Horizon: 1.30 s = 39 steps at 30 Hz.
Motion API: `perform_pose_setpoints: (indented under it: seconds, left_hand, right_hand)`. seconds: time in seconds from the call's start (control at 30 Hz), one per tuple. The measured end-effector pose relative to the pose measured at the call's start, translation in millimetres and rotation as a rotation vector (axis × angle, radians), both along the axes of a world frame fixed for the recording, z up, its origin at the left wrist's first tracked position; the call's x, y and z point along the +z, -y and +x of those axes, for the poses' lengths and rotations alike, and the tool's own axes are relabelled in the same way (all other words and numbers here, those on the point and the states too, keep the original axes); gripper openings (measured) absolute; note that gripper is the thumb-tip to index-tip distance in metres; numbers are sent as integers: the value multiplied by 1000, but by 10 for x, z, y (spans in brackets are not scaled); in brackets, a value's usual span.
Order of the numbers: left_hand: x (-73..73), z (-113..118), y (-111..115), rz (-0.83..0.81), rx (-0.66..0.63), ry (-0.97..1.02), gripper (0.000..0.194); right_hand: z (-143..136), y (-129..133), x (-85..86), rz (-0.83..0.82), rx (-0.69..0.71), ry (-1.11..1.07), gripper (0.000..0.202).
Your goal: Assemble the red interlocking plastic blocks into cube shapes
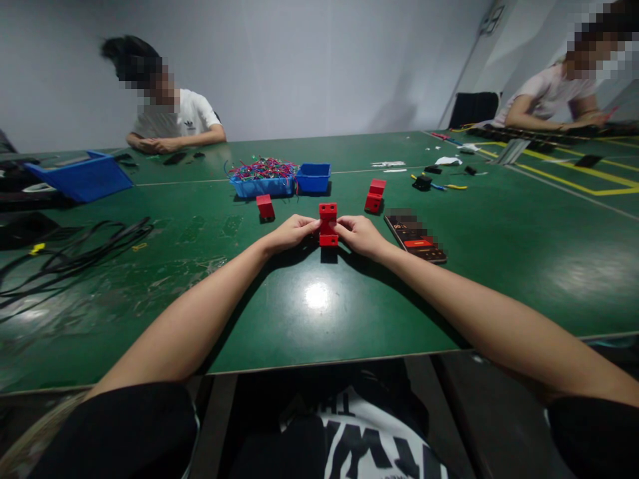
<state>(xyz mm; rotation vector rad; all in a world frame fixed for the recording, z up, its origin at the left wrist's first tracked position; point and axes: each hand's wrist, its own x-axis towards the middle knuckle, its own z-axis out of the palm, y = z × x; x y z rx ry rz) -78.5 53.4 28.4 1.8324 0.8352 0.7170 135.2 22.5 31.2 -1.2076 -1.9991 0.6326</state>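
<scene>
Head view: at the far left, black cables [74,256] lie in loose loops on the green worktop [279,319], with a blue bin [82,179] standing tilted behind them. Further right, across the worktop, sits a person in a white T-shirt [197,116], forearms resting on its edge. Nearer the middle, a shallow blue tray [264,189] is heaped with thin multicoloured strands [262,168], and in front of it lies a small red block [265,207].

Next comes the wearer's left hand [294,233], its thumb and fingers pinched narrow against the left side of an upright red piece [328,226]. A second, smaller blue bin [313,178] stands beside the tray, behind this piece. The held piece is at the middle of the worktop, between both hands, with two dark holes near its top; whether its base touches the surface cannot be told. The right hand [363,235] pinches its right side just as narrowly.

Beyond the right hand is another red part [375,196], stepped in shape, and nearer the wearer lies a smartphone [417,237] with its screen lit. Further right are a small black object [423,183], yellow tape lines [574,176] and a second seated person [542,100].
</scene>
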Motion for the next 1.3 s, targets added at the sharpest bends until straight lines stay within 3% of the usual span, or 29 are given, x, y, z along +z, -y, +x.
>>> perform_pose_setpoints:
  seconds: [0.43,0.67,0.97,1.13,1.3]
  left_hand:
    - [29,28,23,17,-15,-7,65]
    - [73,54,62,22,-40,19,58]
    - [98,67,110,0,44,1,52]
    - [99,86,111,-11,52,43,52]
    - [-1,113,27,-22,69,138,57]
  right_hand:
    - [-5,-11,-13,-1,4,-9,34]
    - [-6,-63,-73,-65,40,-146,34]
    - [-6,-103,-132,-266,101,-541,48]
    - [-1,-97,-118,-309,91,-594,48]
    - [-7,-77,-80,-357,132,-597,47]
